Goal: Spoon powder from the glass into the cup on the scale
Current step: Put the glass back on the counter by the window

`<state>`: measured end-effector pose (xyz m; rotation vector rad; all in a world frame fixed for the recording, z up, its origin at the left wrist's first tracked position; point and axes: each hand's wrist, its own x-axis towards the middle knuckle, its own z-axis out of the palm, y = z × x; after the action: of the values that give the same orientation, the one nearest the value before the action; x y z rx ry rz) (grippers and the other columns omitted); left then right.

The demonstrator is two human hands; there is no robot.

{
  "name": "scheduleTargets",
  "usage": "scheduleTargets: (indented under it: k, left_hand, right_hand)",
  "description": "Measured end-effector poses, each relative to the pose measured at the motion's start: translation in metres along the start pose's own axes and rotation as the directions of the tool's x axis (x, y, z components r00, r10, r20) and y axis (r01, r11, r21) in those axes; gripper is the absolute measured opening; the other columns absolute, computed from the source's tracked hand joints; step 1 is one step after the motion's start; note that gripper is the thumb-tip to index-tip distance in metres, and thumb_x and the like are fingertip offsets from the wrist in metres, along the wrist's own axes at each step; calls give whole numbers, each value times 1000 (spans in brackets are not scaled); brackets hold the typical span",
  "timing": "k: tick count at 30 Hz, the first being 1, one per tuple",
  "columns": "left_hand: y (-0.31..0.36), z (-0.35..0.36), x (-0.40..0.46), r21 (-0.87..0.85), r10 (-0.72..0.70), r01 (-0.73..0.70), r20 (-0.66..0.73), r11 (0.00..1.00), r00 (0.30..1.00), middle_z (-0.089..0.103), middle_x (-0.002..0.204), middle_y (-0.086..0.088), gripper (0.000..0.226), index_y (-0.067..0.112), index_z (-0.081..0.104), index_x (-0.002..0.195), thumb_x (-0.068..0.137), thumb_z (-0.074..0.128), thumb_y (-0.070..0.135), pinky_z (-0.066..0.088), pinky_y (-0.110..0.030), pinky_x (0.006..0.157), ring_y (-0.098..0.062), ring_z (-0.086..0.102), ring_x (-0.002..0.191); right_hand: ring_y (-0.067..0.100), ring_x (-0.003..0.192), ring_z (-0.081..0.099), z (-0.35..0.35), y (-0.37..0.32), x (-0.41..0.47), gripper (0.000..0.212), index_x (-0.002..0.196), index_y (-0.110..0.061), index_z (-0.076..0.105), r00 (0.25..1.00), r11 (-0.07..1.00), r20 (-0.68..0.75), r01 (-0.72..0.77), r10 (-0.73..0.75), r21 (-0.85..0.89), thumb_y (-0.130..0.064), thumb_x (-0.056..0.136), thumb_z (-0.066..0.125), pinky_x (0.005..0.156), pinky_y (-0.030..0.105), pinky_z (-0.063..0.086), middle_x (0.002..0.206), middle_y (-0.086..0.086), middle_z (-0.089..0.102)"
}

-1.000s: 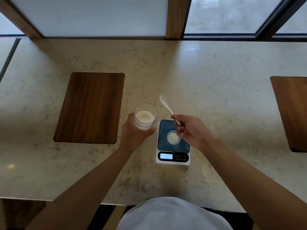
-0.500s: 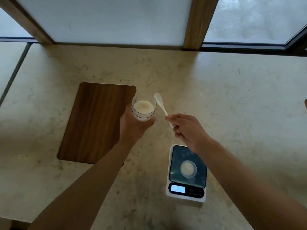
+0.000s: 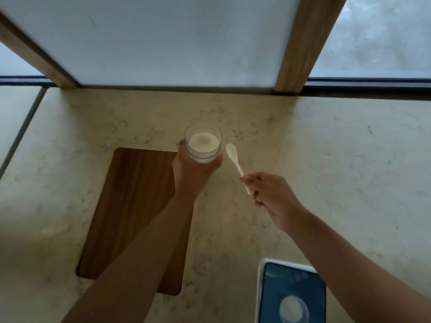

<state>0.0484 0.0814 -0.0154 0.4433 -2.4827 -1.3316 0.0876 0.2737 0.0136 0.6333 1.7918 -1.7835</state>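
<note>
- My left hand [image 3: 193,173] was wrapped around the lower part of the glass [image 3: 203,142], thumb and fingers closed on its wall, holding it upright; whether its base touched the desk [image 3: 326,141] could not be told.
- The glass contained pale powder [image 3: 202,142] that filled its lower portion; its rim was clear and uncovered.
- My right hand [image 3: 272,197] pinched the handle end of a small white spoon [image 3: 235,163], fingers curled shut around it.
- The spoon's bowl pointed toward 11 o'clock from my right hand and lay just beside the glass, at its 4 o'clock side, outside the rim and not touching it. The bowl appeared empty, though it was too small to judge with certainty.
- The scale [image 3: 289,292] sat at 5 o'clock in the view, partly cut off by the lower edge, well apart from the glass.
- The cup [image 3: 294,310] stood on the scale's dark platform, seen from above, with a pale content visible inside.
- A dark wooden board [image 3: 130,206] lay flat on the desk at 8 o'clock from the glass; my left forearm crossed over its right side.
- The desk surface was light marbled stone, bounded at 12 o'clock by a frosted window [image 3: 177,38] with wooden frame posts.
</note>
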Motion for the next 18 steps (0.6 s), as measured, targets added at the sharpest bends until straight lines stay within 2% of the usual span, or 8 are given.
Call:
scheduleTargets:
  k: [5,12,18]
  left_hand:
    - [-1,14,34,14,14,-13,-37,1000,999,58,103,17,83,28,47,119,52,84,60,39,-2,70,5,55,91]
    - [-11,28,58,2,12,-12,-56,1000,998,58,102,16,83,24,48,119,53,84,60,40,-6,72,-1,56,91]
    - [-22,34,69,1,13,-13,-62,1000,998,60,105,13,83,22,49,121,55,84,58,50,-19,77,-5,57,95]
  right_hand:
    - [8,53,47,7,-13,24,12,85,-16,78,1000,1000,9,10,-10,-6,-26,87,72,53,26,39,57,-9,56]
    - [8,51,44,9,-20,44,11,87,-14,76,1000,1000,14,18,-18,16,-23,90,69,49,23,38,60,-7,57]
    - [7,52,45,7,-22,53,12,90,-14,76,1000,999,-8,5,-5,35,-23,90,68,45,20,38,62,-5,56]
